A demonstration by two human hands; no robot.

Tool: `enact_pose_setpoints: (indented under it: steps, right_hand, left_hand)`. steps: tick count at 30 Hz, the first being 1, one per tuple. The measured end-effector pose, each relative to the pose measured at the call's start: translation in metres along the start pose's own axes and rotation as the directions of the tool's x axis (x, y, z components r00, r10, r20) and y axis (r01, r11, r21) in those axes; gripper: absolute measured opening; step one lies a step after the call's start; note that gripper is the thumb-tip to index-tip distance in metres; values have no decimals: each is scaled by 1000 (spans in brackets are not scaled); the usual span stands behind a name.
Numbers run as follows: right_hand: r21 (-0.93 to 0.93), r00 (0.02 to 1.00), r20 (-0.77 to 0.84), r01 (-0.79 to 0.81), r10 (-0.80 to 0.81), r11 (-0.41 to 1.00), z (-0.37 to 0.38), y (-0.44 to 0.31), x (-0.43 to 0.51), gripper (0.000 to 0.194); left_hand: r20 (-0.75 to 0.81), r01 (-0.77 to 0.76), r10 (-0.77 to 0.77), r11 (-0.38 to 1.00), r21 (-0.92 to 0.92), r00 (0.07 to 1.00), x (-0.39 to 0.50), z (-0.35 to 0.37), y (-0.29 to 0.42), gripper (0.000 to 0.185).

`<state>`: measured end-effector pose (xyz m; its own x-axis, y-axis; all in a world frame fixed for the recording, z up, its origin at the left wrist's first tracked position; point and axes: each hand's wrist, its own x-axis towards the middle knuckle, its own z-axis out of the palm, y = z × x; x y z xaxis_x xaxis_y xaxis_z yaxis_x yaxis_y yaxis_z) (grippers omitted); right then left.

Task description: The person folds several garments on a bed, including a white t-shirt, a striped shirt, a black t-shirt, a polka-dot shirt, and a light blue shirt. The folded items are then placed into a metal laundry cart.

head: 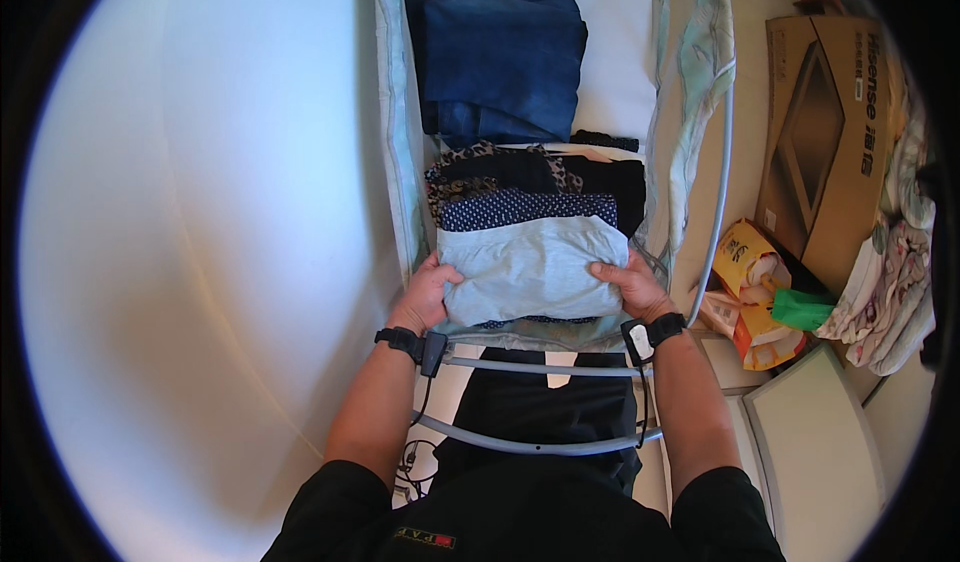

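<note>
My left hand (pixel 429 292) and my right hand (pixel 634 280) grip opposite side edges of a folded light grey cloth garment (pixel 532 269), thumbs on top and the other fingers mostly hidden beneath. A navy garment with white dots (pixel 532 208) shows past its far edge, and dotted cloth also peeks out at the near edge. Beyond lie a leopard-print garment (pixel 472 172) and black cloth (pixel 611 187). Farther off, folded dark blue jeans (pixel 502 63) rest in the fabric-sided storage rack (pixel 394 111). How many layers my fingers hold cannot be seen.
A white wall (pixel 225 187) runs close along the left. Grey metal tubes (pixel 540 448) cross the rack's near end. To the right are a Hisense cardboard box (pixel 821 134), yellow plastic bags (pixel 754 262), a green bag (pixel 802 309) and a heap of floral cloth (pixel 877 299).
</note>
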<state>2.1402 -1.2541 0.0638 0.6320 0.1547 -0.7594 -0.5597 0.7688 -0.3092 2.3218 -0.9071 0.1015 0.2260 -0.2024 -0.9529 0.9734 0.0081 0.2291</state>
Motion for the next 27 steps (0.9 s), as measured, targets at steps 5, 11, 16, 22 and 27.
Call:
enact_pose_setpoints:
  steps: [5, 11, 16, 22, 27]
  right_hand:
    - [-447, 996, 81, 73, -40, 892, 22, -73, 19, 53]
    - [-795, 917, 398, 362, -32, 486, 85, -162, 81, 41]
    - [-856, 816, 503, 426, 283, 294, 146, -163, 167, 51]
    - [-935, 956, 280, 293, 92, -198, 156, -90, 250, 57]
    - [-903, 919, 388, 364, -72, -226, 141, -85, 247, 70]
  left_hand:
    - [154, 12, 9, 991, -135, 988, -7, 12, -28, 73]
    - [-152, 17, -74, 938, -347, 986, 15, 21, -100, 47]
    - [-411, -33, -204, 866, -500, 889, 38, 24, -140, 33]
    - [-497, 49, -306, 884, -465, 812, 103, -9, -170, 28]
    - [-407, 129, -370, 850, -510, 835, 146, -37, -198, 36]
